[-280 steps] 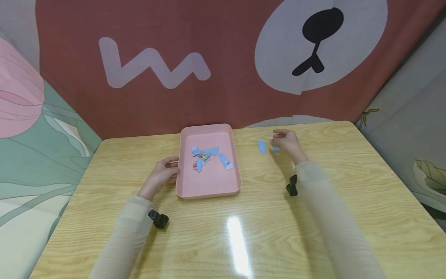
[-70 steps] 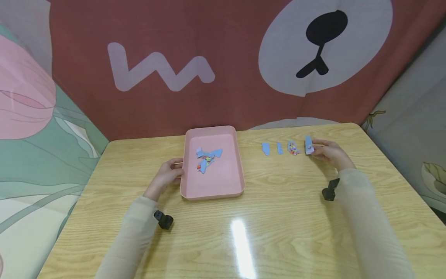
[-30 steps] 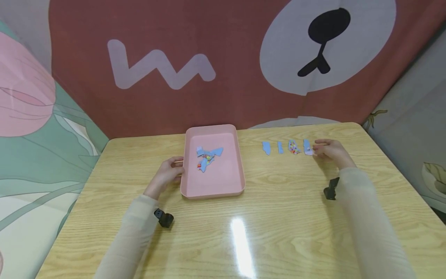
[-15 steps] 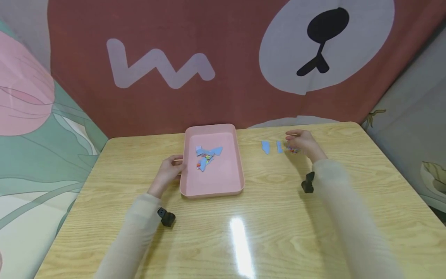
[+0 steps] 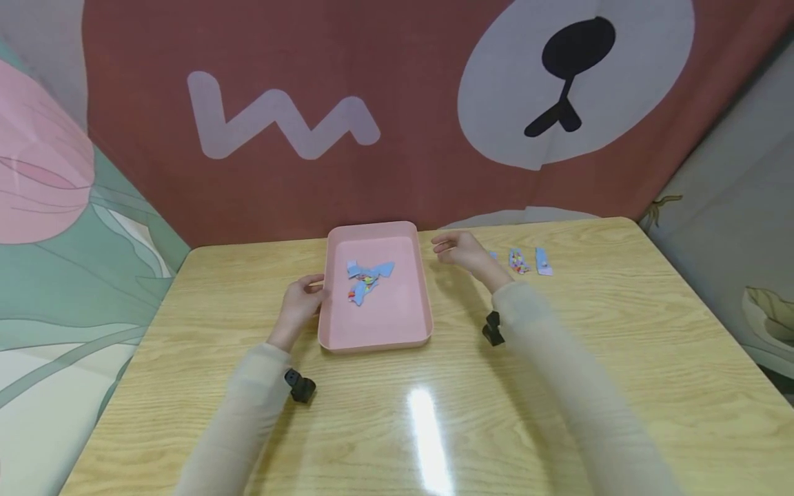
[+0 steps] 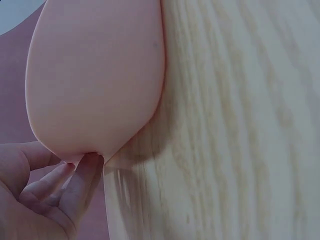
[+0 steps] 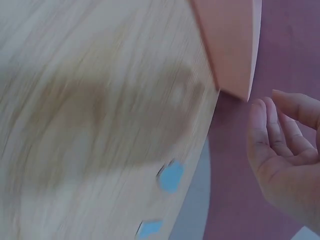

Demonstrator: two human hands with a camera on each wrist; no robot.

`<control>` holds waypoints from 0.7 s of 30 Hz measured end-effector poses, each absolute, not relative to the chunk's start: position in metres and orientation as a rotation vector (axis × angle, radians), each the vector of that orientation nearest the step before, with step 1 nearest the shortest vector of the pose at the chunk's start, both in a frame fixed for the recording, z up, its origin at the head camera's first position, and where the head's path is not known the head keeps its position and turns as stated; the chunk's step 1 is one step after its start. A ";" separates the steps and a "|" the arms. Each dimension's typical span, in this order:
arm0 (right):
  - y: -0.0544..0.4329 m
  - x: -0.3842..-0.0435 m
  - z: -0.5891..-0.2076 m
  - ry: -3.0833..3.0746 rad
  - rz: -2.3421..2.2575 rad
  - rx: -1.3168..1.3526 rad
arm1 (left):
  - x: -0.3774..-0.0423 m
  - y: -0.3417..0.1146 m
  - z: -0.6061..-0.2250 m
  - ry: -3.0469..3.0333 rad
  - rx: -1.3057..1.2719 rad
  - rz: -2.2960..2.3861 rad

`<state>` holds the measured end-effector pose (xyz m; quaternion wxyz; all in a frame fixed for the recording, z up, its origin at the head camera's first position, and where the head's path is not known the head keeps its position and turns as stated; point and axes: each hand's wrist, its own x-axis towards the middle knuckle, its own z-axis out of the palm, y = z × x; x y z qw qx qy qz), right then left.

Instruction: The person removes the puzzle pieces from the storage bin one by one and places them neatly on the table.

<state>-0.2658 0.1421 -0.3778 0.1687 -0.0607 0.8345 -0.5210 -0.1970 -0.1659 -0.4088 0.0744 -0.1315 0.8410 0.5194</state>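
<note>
Left hand (image 5: 298,302): gripping pink tray (image 5: 391,325)'s left rim, frame centre.
Right hand (image 5: 462,251): empty, fingers loose; shifted left from row of pieces (image 5: 518,261) toward tray.
Pile (image 5: 366,280): inside tray; laying-out appears unfinished.

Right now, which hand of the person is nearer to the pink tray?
Left. The left hand touches the left side of the pink tray; the right hand hovers beyond its right side, apart from it.

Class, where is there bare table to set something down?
Bare table lies between left sleeve and right sleeve, before the pink tray, and outside either sleeve. Crowded: the tray's piled pieces; the row of pieces by the right hand.
</note>
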 end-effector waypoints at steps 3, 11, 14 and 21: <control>0.127 -0.265 -0.377 2.361 -1.493 -0.195 | -0.198 -0.166 -0.409 2.560 -0.389 1.550; 0.100 -0.266 -0.381 2.388 -1.420 -0.299 | -0.199 -0.167 -0.410 2.565 -0.395 1.537; 0.093 -0.266 -0.385 2.420 -1.391 -0.353 | -0.198 -0.166 -0.409 2.554 -0.404 1.542; 0.079 -0.260 -0.392 2.496 -1.277 -0.439 | -0.193 -0.163 -0.405 2.578 -0.398 1.511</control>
